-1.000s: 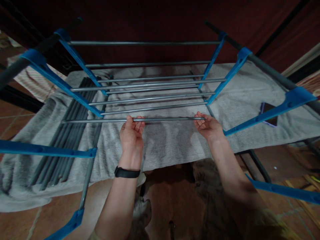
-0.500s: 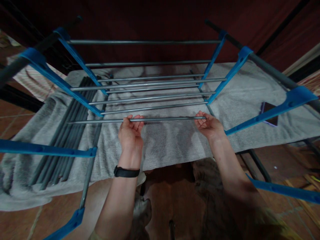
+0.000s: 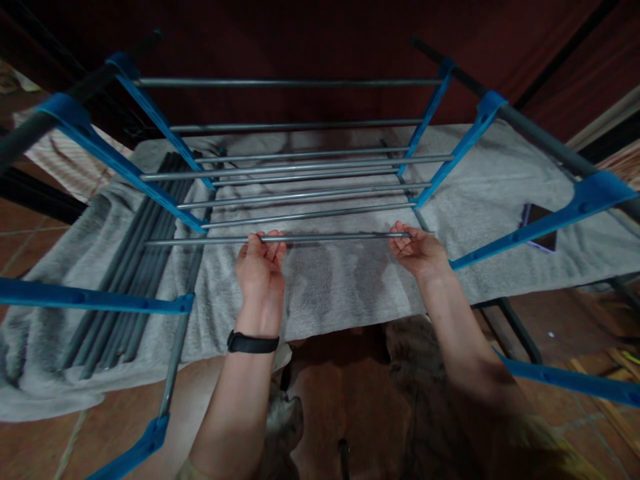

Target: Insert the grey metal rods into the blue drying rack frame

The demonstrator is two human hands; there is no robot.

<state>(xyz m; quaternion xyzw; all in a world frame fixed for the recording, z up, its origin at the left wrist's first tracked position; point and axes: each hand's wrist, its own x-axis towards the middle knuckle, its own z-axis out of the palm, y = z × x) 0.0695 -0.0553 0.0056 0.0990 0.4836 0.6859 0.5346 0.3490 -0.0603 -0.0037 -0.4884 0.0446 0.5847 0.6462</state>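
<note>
A thin grey metal tube (image 3: 330, 237) lies level across both my hands, just in front of the rack. My left hand (image 3: 261, 263), palm up, has its thumb over the tube and its fingers beneath it. Near the tube's right end, my right hand (image 3: 419, 251) holds it with the thumb and curled fingers. Beyond them stands a rack frame with blue plastic side pieces (image 3: 434, 175) and several grey crossbars (image 3: 300, 195). The tube's left end passes over a row of loose grey tubes (image 3: 125, 267).
A grey fleece blanket (image 3: 340, 293) lies under the rack. Blue arms (image 3: 100, 298) of the frame jut out at left, and another (image 3: 530, 237) at right. A phone (image 3: 540, 227) rests on the blanket at right. Tiled floor (image 3: 560, 320) shows below.
The tube has slid a little to the right through my left hand, so its left end is nearer and its right end reaches farther past my right hand.
</note>
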